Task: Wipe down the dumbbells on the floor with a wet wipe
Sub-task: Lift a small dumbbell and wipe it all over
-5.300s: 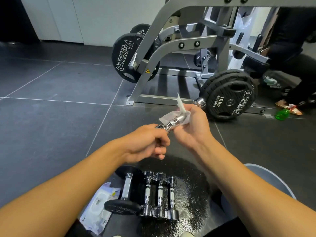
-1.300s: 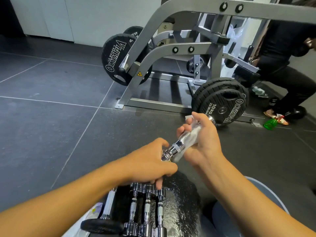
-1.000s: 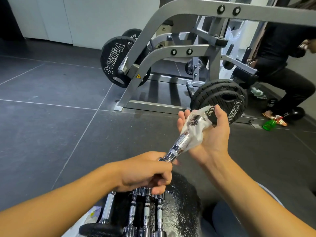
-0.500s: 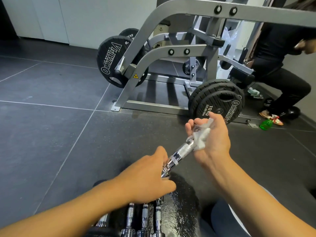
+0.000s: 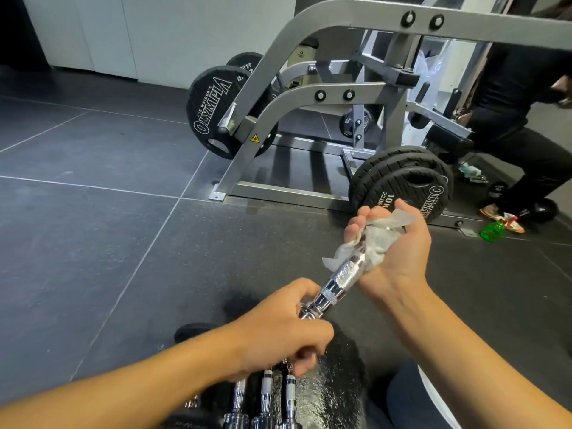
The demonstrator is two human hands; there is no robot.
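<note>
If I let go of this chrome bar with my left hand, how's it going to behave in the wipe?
The chrome bar looks like solid metal, so probably heavy for its size and stiff. The left hand grips its near end; the right hand holds the far end only through the wet wipe, so the polished metal might slip, though the knurled middle likely grips better.

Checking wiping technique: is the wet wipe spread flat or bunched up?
Bunched up. The wet wipe is crumpled around the far end of the chrome dumbbell, gripped in the right hand.
</note>
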